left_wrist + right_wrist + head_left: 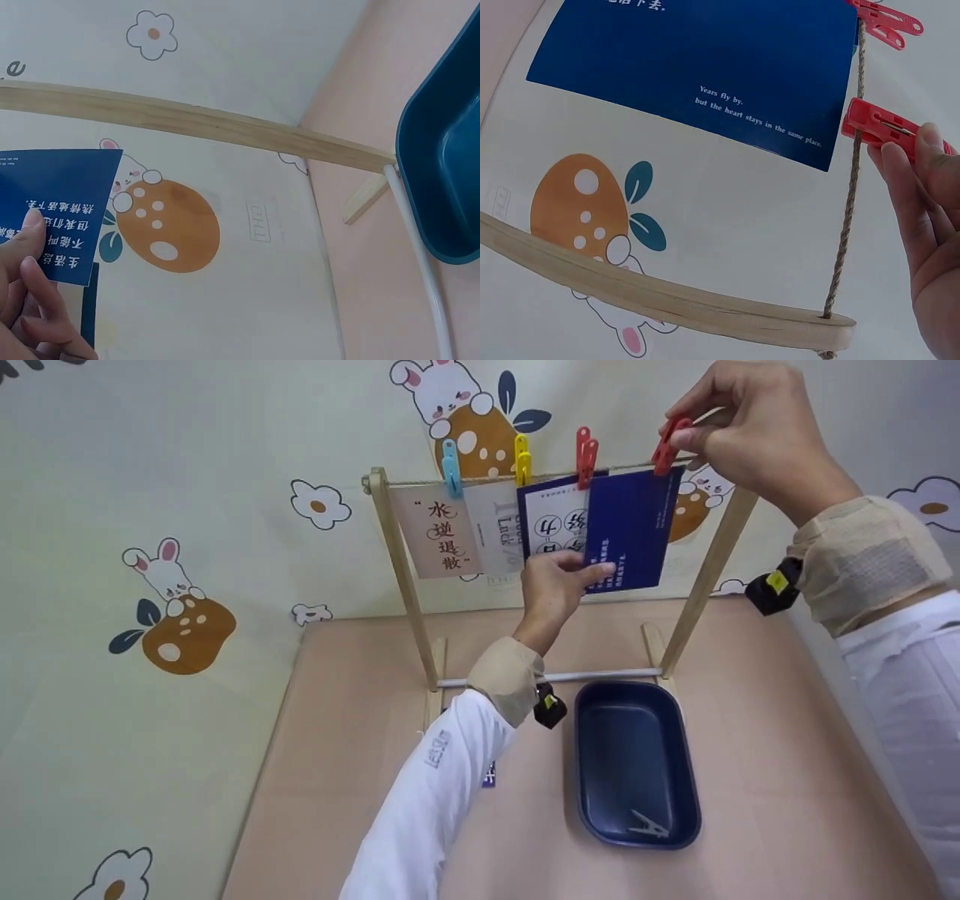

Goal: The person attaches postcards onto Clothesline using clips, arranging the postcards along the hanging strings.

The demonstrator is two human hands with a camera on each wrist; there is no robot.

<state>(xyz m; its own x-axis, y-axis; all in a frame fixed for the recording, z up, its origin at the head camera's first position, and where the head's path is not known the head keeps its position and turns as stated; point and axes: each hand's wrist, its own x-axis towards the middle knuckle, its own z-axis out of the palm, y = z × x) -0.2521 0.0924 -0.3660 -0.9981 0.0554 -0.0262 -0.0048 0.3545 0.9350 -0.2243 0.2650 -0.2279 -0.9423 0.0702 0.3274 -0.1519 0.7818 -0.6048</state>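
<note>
A dark blue card (634, 529) with white print hangs at the rope's right part. My left hand (553, 591) pinches its lower left part, thumb in front. At its upper right corner, my right hand (765, 435) pinches a red clothespin (664, 456); in the right wrist view this clothespin (881, 126) straddles the rope (849, 202) at the card's edge. Another red clothespin (586, 461) sits at the card's upper left corner, where it overlaps a blue-edged white card (551, 506). Whether the held clothespin bites the card is hard to tell.
A light blue clothespin (451, 469) holds a pink card (427, 540); a yellow one (523, 461) stands by a pale card (491, 529). The wooden frame (405, 592) carries the rope. Below, a navy basin (626, 757) contains a pale clothespin (649, 825). A small printed piece (489, 776) lies by my left sleeve.
</note>
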